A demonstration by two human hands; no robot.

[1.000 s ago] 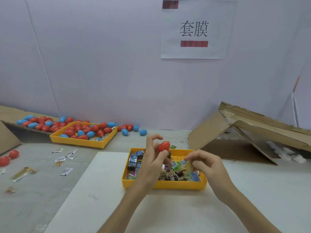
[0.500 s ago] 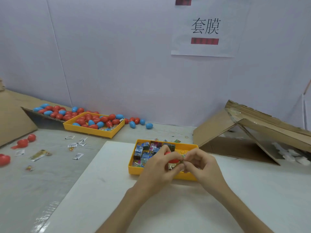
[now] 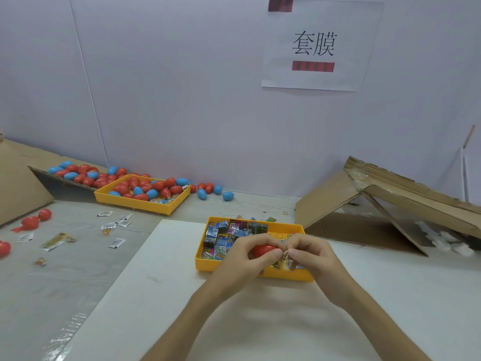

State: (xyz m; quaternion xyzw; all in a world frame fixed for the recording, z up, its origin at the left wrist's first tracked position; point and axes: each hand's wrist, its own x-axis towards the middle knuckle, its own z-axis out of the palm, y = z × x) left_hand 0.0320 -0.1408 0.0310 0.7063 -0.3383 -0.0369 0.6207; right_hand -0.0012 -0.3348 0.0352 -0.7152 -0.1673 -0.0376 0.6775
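My left hand (image 3: 243, 259) grips a red plastic egg (image 3: 264, 249) just above the near yellow tray (image 3: 201, 261), which holds several small wrapped packets (image 3: 221, 234). My right hand (image 3: 311, 254) pinches a small shiny packet (image 3: 285, 261) right beside the egg. The two hands meet at their fingertips over the tray's front half. My fingers hide most of the egg and packet.
A second yellow tray (image 3: 141, 205) of red and blue eggs sits at the back left, with more eggs (image 3: 212, 191) loose along the wall. Small sachets (image 3: 115, 225) and red egg halves (image 3: 33, 221) lie scattered left. A collapsed cardboard box (image 3: 390, 204) stands right. A white board (image 3: 145, 295) underlies the near tray.
My left hand lowered the red egg from above the tray. My right hand lifted a packet and came in against it; the hands now meet. The view tilted slightly.
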